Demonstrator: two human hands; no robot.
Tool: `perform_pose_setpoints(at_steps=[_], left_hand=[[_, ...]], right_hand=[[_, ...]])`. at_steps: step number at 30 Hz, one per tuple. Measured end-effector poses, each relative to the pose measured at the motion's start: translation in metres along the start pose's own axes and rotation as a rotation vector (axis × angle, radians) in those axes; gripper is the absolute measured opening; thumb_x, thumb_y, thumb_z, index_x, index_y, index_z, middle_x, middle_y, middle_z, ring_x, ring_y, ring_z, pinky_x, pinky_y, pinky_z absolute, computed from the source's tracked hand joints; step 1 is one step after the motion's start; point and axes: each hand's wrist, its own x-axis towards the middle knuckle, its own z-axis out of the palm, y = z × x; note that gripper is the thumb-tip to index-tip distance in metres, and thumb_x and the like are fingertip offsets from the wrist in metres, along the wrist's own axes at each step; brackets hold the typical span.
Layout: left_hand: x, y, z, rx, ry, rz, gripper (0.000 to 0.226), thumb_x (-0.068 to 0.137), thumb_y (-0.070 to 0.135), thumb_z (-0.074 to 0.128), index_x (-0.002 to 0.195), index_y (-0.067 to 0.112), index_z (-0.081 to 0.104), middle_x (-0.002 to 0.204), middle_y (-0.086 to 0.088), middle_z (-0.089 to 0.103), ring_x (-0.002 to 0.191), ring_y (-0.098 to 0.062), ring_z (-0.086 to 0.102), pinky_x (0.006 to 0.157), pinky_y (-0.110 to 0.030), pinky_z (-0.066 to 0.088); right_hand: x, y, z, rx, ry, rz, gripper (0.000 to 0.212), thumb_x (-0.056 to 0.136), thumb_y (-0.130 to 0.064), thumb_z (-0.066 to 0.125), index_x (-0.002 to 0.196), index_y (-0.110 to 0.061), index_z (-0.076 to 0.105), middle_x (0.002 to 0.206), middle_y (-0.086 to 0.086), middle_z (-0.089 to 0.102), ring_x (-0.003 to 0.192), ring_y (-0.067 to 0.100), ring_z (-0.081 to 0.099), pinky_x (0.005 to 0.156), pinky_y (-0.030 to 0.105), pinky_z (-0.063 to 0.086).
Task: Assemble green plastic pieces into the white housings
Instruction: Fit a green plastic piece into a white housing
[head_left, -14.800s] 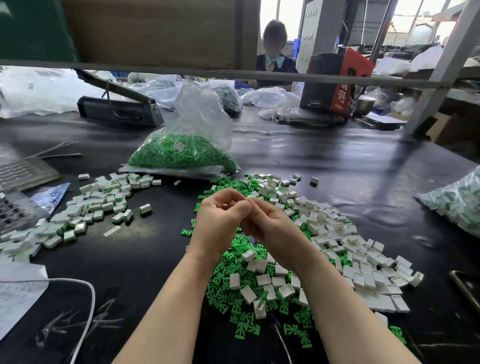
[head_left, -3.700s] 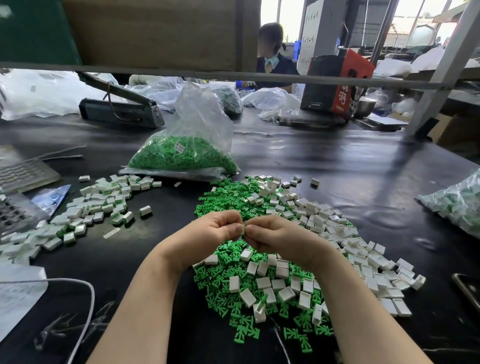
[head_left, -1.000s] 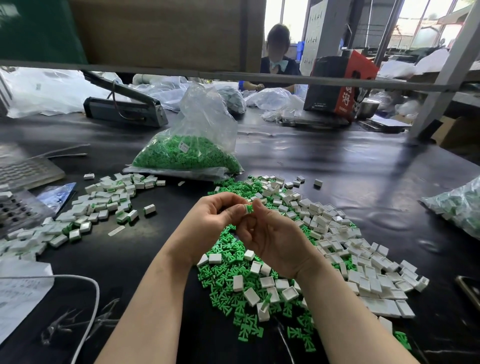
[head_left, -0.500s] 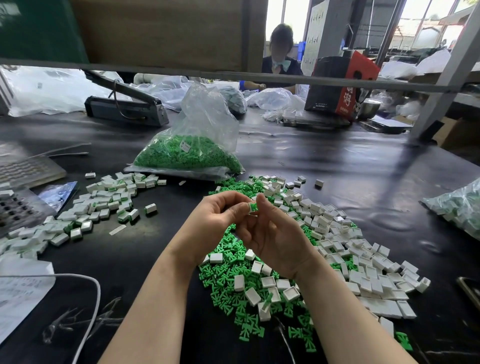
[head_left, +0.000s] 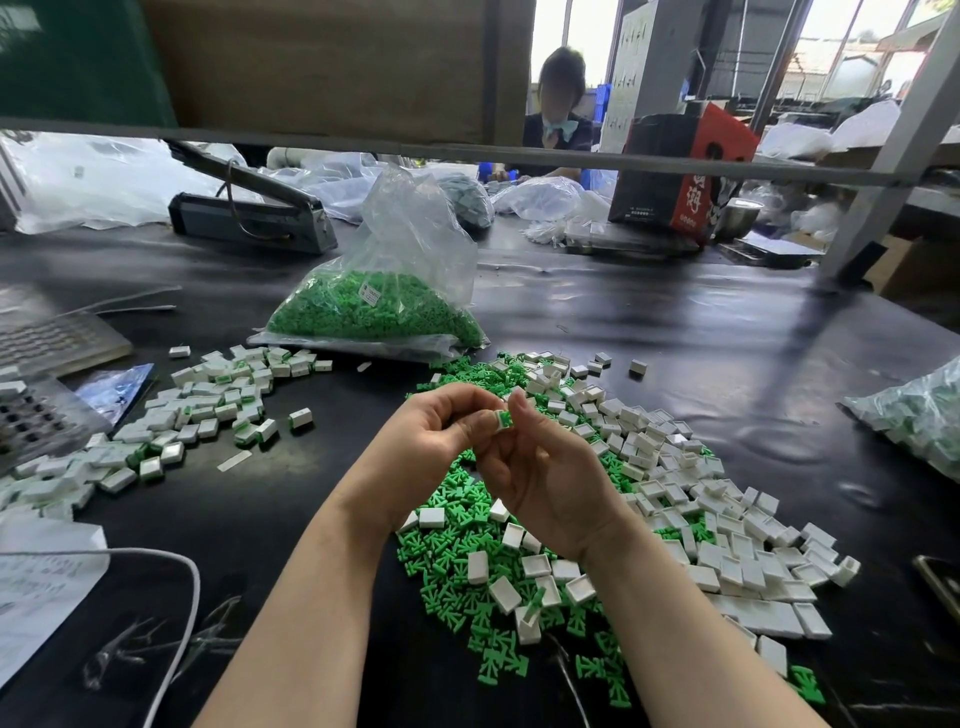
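Observation:
A small white housing with a green piece in it (head_left: 503, 419) sits between my fingertips, above the table. My left hand (head_left: 436, 436) pinches it from the left and my right hand (head_left: 545, 473) from the right. Below them lies a heap of loose green pieces (head_left: 457, 561) mixed with empty white housings (head_left: 727, 561). A pile of white housings with green showing in them (head_left: 208, 410) lies to the left.
A clear bag of green pieces (head_left: 379, 306) stands behind the heap. Another bag of parts (head_left: 914, 415) lies at the right edge. At the left are grey trays (head_left: 47, 338), a white cable (head_left: 171, 566) and paper (head_left: 36, 587). A person sits across the table.
The green piece now sits inside the white housing between my fingertips. My hands have hardly shifted since a second ago.

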Motion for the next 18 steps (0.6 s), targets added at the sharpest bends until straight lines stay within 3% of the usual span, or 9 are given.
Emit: perform_pose_setpoints(at_steps=[12,18], left_hand=[[-0.0015,-0.0003,-0.0011,0.031,0.017,-0.005,0.011,0.094,0.004,0.057,0.095,0.009,0.068,0.082,-0.005,0.069,0.083,-0.015,0.062,0.089,-0.037,0.049],[-0.0012,0.0001,-0.0014,0.038,0.017,-0.012,0.012,0.095,0.005,0.057,0.095,0.009,0.068,0.079,0.0,0.068,0.081,-0.012,0.062,0.086,-0.033,0.05]], right_hand=[[-0.0008,0.0001,0.0017,-0.042,-0.005,-0.02,0.032,0.083,-0.047,0.06,0.079,-0.017,0.071,0.06,-0.003,0.049,0.055,0.009,0.039,0.064,0.028,0.025],[-0.0006,0.0013,0.0027,-0.056,-0.003,-0.011,0.037,0.082,-0.051,0.058,0.08,-0.015,0.067,0.058,-0.002,0.048,0.055,0.011,0.038,0.066,0.03,0.025]])
